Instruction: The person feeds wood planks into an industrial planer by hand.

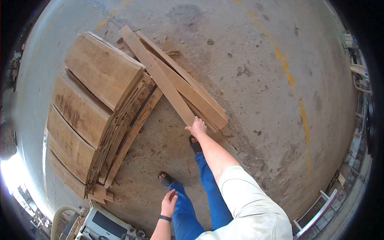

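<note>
My right hand (pixel 197 127) is closed around the near end of a long, narrow wooden board (pixel 164 80). This board slants away to the upper left, across other sawn boards (pixel 204 100) lying on the floor. Beside my left leg, my left hand (pixel 169 203) hangs loosely with its fingers slightly curled and nothing in it. A dark band circles that wrist. Left of the narrow boards is a large stack of wide, rough planks (pixel 102 70), raised on timber bearers (pixel 134 136).
My sandalled feet stand on the stained concrete floor (pixel 256 160), right of the plank stack. A grey-white machine (pixel 106 224) with a hose stands at the bottom left. A yellow line (pixel 304 120) runs along the floor to the right. Racks and timber line the right edge.
</note>
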`<state>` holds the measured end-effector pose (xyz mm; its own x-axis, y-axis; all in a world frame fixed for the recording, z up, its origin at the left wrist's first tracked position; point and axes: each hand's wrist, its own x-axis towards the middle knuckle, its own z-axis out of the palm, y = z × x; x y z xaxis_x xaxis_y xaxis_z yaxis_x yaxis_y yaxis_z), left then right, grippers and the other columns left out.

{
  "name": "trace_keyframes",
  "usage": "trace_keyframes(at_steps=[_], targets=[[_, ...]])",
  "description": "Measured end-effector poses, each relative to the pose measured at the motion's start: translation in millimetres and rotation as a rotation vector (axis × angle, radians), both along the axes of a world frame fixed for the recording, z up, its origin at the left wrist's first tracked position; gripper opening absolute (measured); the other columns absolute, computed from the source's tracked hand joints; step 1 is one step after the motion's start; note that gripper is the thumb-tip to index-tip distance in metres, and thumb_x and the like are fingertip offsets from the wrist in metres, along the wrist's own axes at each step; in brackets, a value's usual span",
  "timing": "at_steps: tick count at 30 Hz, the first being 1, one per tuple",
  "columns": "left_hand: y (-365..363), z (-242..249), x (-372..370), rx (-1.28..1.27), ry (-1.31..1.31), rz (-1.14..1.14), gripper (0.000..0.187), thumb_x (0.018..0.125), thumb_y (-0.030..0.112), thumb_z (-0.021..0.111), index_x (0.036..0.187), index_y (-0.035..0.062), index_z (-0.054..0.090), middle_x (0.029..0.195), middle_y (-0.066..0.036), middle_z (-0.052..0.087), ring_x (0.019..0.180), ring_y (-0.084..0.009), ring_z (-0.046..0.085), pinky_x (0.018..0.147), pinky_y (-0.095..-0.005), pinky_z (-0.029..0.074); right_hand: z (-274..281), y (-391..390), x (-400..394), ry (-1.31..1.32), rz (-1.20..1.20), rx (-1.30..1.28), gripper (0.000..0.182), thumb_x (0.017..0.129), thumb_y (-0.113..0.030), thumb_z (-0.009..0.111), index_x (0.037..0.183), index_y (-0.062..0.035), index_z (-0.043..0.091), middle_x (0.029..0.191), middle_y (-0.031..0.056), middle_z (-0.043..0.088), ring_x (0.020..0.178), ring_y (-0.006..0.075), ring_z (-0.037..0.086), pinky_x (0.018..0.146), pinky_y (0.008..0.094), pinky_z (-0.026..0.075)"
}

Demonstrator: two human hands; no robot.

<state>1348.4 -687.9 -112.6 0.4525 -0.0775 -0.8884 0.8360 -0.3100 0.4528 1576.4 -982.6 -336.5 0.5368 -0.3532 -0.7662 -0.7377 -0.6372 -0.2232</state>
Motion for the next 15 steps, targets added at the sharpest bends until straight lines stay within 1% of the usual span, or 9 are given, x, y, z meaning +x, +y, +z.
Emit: trace_keyframes(at_steps=[3, 6, 8, 9, 10, 12, 13, 15], targets=[[-22.2, -56.1, 30.7, -0.028, 0.022, 0.077, 0.040, 0.100, 0.013, 0.063, 0.137, -0.0004, 0.056, 0.122, -0.011, 0.068, 0.112, -0.0175, 0.064, 0.100, -0.0315, 0.050, -45.8, -2.5, 19.4, 0.023, -0.082, 0.003, 0.088, 0.080, -0.038, 0.084, 0.148, -0.0057, 0.038, 0.146, 0.0182, 0.049, 0.137, 0.0359, 0.045, 0.111, 0.0508, 0.040], [-37.9, -105.9, 59.5, -0.047, 0.011, 0.118, 0.043, 0.100, 0.016, 0.063, 0.137, -0.0027, 0.054, 0.126, -0.012, 0.067, 0.116, -0.0178, 0.062, 0.101, -0.0315, 0.049, -85.7, -7.1, 19.4, -0.029, -0.093, 0.045, 0.071, 0.080, -0.038, 0.083, 0.133, -0.0042, 0.051, 0.136, 0.0203, 0.058, 0.129, 0.0377, 0.053, 0.106, 0.0488, 0.045], [-51.8, -128.6, 86.0, -0.045, 0.007, 0.152, 0.046, 0.100, 0.019, 0.064, 0.139, -0.0032, 0.053, 0.129, -0.013, 0.065, 0.118, -0.0184, 0.061, 0.102, -0.0319, 0.048, -96.2, -21.4, 14.7, -0.035, -0.025, 0.202, 0.060, 0.081, -0.038, 0.082, 0.122, -0.0027, 0.056, 0.124, 0.0218, 0.063, 0.120, 0.0391, 0.058, 0.100, 0.0476, 0.048], [-59.9, -137.1, 101.7, -0.036, 0.012, 0.168, 0.049, 0.100, 0.022, 0.065, 0.140, -0.0033, 0.052, 0.130, -0.013, 0.065, 0.119, -0.0189, 0.061, 0.103, -0.0323, 0.047, -94.8, -27.5, 12.3, -0.038, 0.006, 0.277, 0.055, 0.081, -0.038, 0.082, 0.116, -0.0019, 0.058, 0.118, 0.0226, 0.066, 0.116, 0.0398, 0.061, 0.098, 0.0470, 0.049], [-63.0, -153.4, 112.9, 0.005, -0.015, 0.152, 0.052, 0.100, 0.026, 0.065, 0.142, -0.0017, 0.050, 0.132, -0.013, 0.063, 0.120, -0.0198, 0.060, 0.104, -0.0339, 0.047, -83.4, -28.2, 9.6, -0.059, 0.026, 0.315, 0.053, 0.082, -0.037, 0.081, 0.113, -0.0013, 0.059, 0.115, 0.0232, 0.067, 0.113, 0.0403, 0.062, 0.096, 0.0468, 0.050], [-68.9, -193.5, 134.0, 0.083, -0.079, 0.126, 0.059, 0.101, 0.035, 0.063, 0.146, 0.0013, 0.046, 0.137, -0.014, 0.059, 0.122, -0.0216, 0.058, 0.105, -0.0370, 0.046, -50.4, -24.0, -4.1, -0.112, 0.073, 0.387, 0.048, 0.083, -0.036, 0.080, 0.109, -0.0002, 0.061, 0.107, 0.0245, 0.068, 0.108, 0.0414, 0.064, 0.092, 0.0465, 0.051], [-82.9, -191.7, 156.4, 0.049, 0.008, 0.210, 0.063, 0.100, 0.038, 0.063, 0.148, 0.0020, 0.044, 0.139, -0.013, 0.058, 0.123, -0.0220, 0.057, 0.106, -0.0378, 0.045, -40.0, -24.3, -9.4, -0.100, 0.098, 0.452, 0.047, 0.084, -0.034, 0.079, 0.112, -0.0001, 0.061, 0.107, 0.0242, 0.068, 0.107, 0.0419, 0.064, 0.091, 0.0473, 0.051], [-110.8, -172.2, 198.1, -0.017, 0.182, 0.375, 0.069, 0.099, 0.043, 0.063, 0.151, 0.0032, 0.041, 0.141, -0.012, 0.057, 0.126, -0.0229, 0.056, 0.106, -0.0394, 0.043, -22.4, -33.8, -16.3, -0.219, 0.114, 0.421, 0.044, 0.085, -0.030, 0.078, 0.112, 0.0008, 0.062, 0.105, 0.0242, 0.068, 0.104, 0.0426, 0.065, 0.089, 0.0475, 0.052]])
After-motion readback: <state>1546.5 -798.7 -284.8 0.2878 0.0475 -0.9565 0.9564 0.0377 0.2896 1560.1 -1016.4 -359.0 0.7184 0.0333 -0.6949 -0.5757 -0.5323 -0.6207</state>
